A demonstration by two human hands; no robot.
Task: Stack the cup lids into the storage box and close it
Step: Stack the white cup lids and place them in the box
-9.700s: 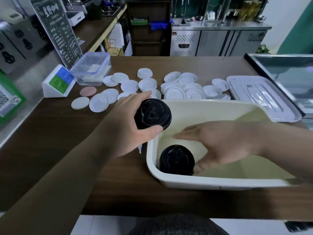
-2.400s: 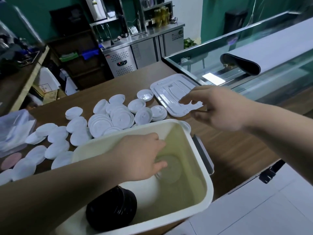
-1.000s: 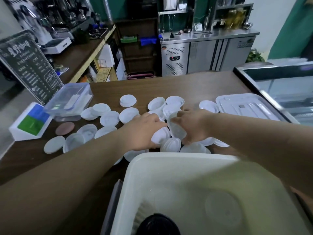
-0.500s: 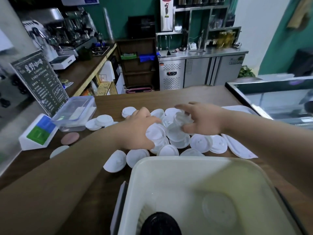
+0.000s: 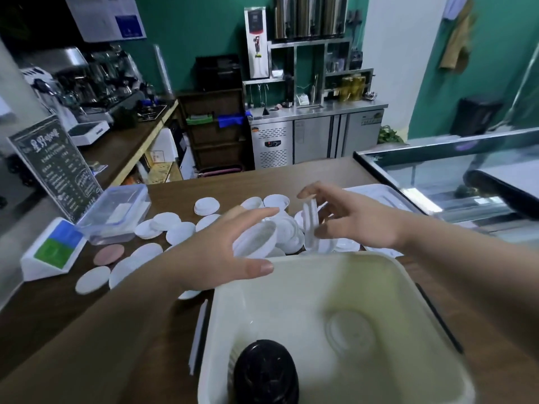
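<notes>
Cup lids: one gripped in left hand, one edge-up in right hand, w/ storage box just nearside, left closer.

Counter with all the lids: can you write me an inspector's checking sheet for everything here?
Surface: brown wooden counter, loose white lids scattered across it.
Job's things: white storage box open, black lids and one clear lid inside; box cover lies flat at the counter's far right.
Clutter: clear container, pink disc, menu board, blue-green stand.
Hands: left hand holds a tilted lid; right hand pinches an upright lid.
Cables: nothing seen.
Surroundings: steel fridge, glass display case, coffee machine.
</notes>
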